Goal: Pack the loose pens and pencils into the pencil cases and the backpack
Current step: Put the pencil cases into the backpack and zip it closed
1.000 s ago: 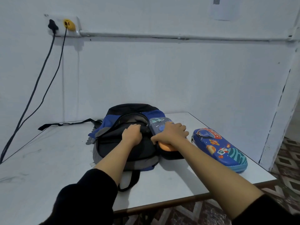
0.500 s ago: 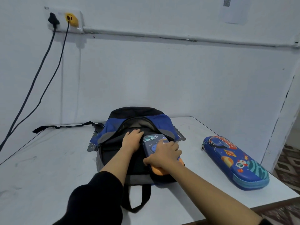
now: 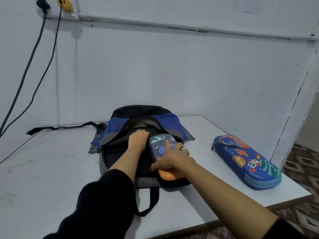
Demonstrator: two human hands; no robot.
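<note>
Fingers first: on my right hand (image 3: 172, 157) they're spread over the small pencil case (image 3: 158, 144). The index finger (image 3: 167, 144) lies straight on the lid, the rest hook over the far edge, and my thumb is on the near edge, so I'm gripping it across its width. My left hand (image 3: 139, 140) has its fingers (image 3: 143, 132) curled over the lip of the backpack (image 3: 115, 152) opening, holding it wide. The tips are tucked inside, so I can't see them.

Big to small now. The table (image 3: 51, 169) carries everything. The backpack lies flat in the middle of it, unzipped mouth facing up. The big blue pencil case (image 3: 245, 159) sits well off to the right near the table edge, touching nothing. The small case has its far end poked into the backpack mouth, with its orange end sticking out towards me.

What could go wrong, I reckon: the mouth looks tight for the case. If my left hand lets the lip sag, a corner could snag on the zip and jam halfway. Pushing hard could also shove the whole bag towards the wall.

Contents: the backpack holds the front part of the small case, and the rest in there is too dark to tell. Both cases look closed, so whatever's inside them is hidden. No loose pens or pencils are showing anywhere.
</note>
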